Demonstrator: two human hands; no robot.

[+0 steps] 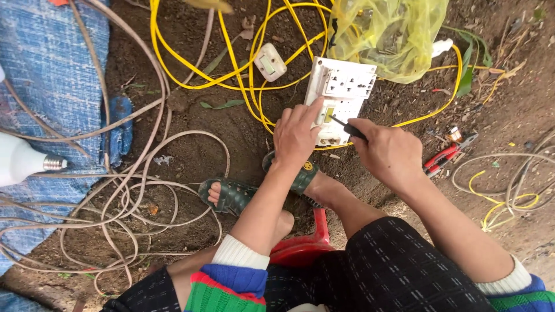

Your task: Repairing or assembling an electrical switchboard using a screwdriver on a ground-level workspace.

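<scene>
A white socket board [342, 92] with several outlets lies on the bare dirt in the head view. My left hand [296, 134] rests on its lower left part, index finger pressing the board. My right hand [388, 151] grips a thin black-handled screwdriver [348, 128], its tip set against the board's lower middle. Yellow wire [243, 63] loops around and behind the board.
A small white switch [270, 61] lies left of the board, a yellow plastic bag [393, 34] behind it. Red-handled pliers [444, 157] sit at right. Beige cable [139, 196] coils over a blue tarp [46, 81] at left, beside a light bulb [26, 162]. My sandalled feet and a red stool [300, 245] are below.
</scene>
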